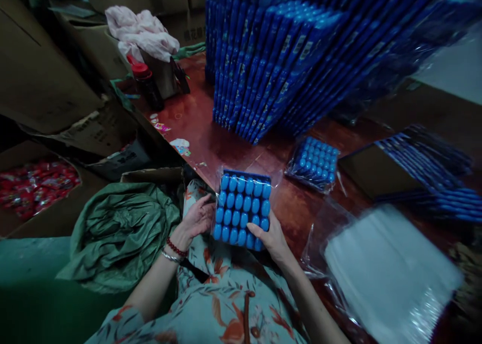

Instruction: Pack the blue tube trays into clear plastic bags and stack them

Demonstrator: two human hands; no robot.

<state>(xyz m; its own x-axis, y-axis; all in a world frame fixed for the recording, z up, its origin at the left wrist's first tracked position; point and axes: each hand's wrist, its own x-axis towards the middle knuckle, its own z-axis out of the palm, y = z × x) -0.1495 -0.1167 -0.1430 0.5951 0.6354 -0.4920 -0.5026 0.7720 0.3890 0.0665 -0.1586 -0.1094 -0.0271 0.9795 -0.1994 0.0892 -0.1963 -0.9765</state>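
Note:
In front of my lap is a square pack of blue egg-shaped pieces point(235, 202), set in rows inside a clear plastic bag. My right hand point(270, 237) grips its lower right corner, thumb on top of the pieces and the other fingers hidden beneath. Beside the pack's left edge is my left hand point(201, 217), its fingers loosely stretched and holding nothing visible; whether the fingertips touch the bag I cannot tell. A similar wrapped pack point(317, 162) lies on the red table point(199, 128), right of the one I hold.
Tall stacks of blue packs point(256, 73) stand at the back. A pile of clear bags point(387, 268) lies at the right, below dark blue packs point(425, 168). To the left are a green cloth sack point(128, 233), a carton of red wrapped items point(37, 186) and a red-capped bottle point(146, 83).

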